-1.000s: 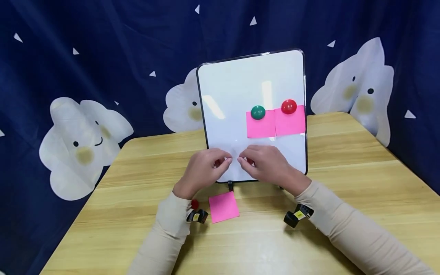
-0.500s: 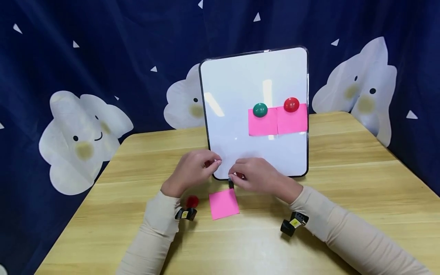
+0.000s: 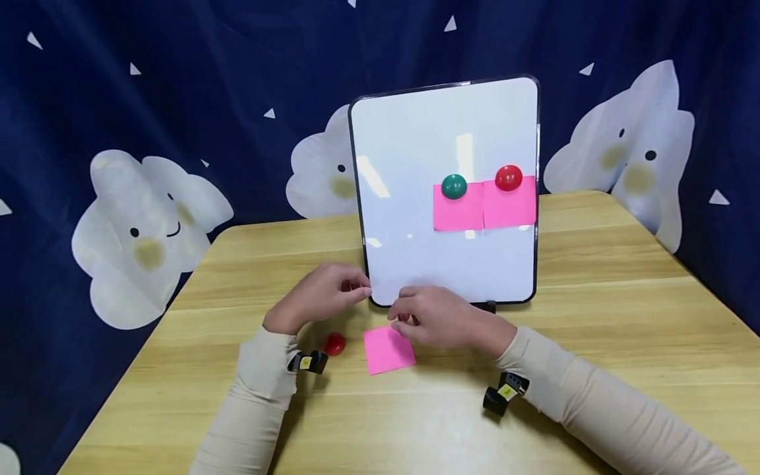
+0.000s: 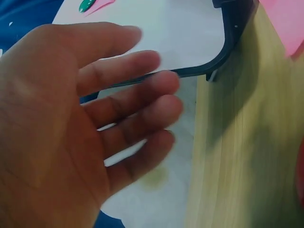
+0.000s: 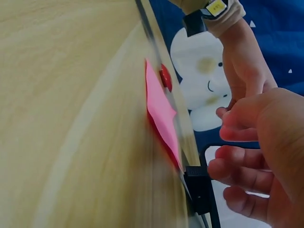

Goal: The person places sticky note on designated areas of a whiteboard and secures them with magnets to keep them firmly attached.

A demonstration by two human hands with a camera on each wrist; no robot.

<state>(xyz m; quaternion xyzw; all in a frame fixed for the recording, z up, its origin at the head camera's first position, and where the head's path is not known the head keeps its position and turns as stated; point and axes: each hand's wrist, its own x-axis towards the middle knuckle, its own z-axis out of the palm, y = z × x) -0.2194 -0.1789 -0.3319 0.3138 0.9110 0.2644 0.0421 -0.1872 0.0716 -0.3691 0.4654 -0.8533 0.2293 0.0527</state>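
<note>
A pink sticky note [image 3: 387, 353] lies on the wooden table in front of the whiteboard [image 3: 415, 152]. My right hand [image 3: 442, 318] hovers over its far right corner, fingers loosely bent; the right wrist view shows a gap between them and the note [image 5: 160, 109]. Beside the whiteboard's lower left corner is my left hand [image 3: 323, 291], holding nothing, its relaxed fingers [image 4: 156, 109] spread in the left wrist view. A red round magnet [image 3: 335, 344] sits on the table below that hand, left of the note.
Two more pink notes hang side by side on the whiteboard, under a green magnet [image 3: 454, 187] and a red magnet [image 3: 508, 178]. A black foot [image 3: 489, 307] supports the board. Behind the table [image 3: 451, 422] hangs a dark blue curtain [image 3: 237, 53] with clouds.
Both hands have come down from the whiteboard's lower part. The left has moved left, and the right has lowered toward the loose note. The magnet on the table is now more exposed.
</note>
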